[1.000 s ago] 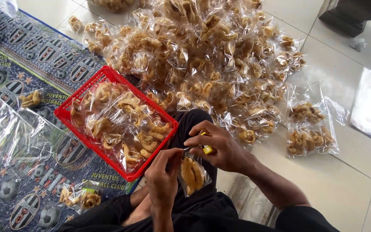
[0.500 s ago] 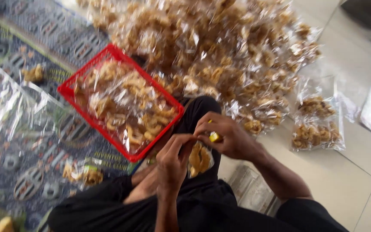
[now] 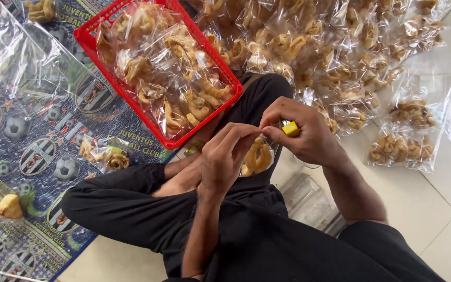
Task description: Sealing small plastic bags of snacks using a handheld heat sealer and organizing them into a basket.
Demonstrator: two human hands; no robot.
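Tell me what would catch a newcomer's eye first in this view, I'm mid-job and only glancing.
First, the red basket at upper left, full of bagged golden snacks, and the big heap of clear snack bags spread across the top right floor. At the centre, the left hand and right hand meet over a small snack bag on the lap, the right hand holding a small yellow object.

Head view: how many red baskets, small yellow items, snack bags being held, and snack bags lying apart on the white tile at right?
Red basket: 1
Small yellow item: 1
Held snack bag: 1
Snack bags apart on the tile: 2
Total: 5
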